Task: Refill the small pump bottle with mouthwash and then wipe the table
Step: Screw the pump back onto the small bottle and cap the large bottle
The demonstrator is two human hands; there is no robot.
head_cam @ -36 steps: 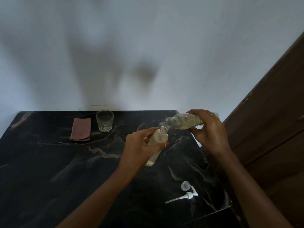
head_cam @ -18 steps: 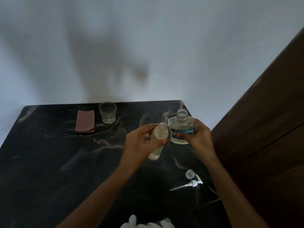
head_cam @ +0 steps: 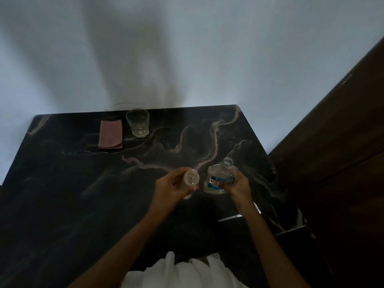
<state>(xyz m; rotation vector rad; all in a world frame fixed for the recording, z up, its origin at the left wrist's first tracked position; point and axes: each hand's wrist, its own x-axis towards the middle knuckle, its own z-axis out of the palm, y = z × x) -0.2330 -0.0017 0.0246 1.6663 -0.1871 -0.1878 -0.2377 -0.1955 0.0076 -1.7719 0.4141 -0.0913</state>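
Note:
My left hand (head_cam: 172,189) holds the small clear bottle (head_cam: 191,178) upright, its open neck facing the camera. To its right, my right hand (head_cam: 236,185) grips the larger mouthwash bottle (head_cam: 220,175), upright, uncapped, with a blue label. The two bottles are apart, both just above the black marble table (head_cam: 72,183). A folded pink cloth (head_cam: 110,134) lies at the back left of the table. The pump head is mostly hidden behind my right forearm; only its white tube (head_cam: 229,218) shows.
A clear drinking glass (head_cam: 138,122) stands right of the cloth near the wall. A dark wooden cabinet (head_cam: 336,163) rises close along the table's right edge. My white clothing (head_cam: 182,273) shows at the bottom.
The mouthwash bottle was tipped over the small bottle's neck; it has been turned upright and moved away to the right. The view has tilted downward.

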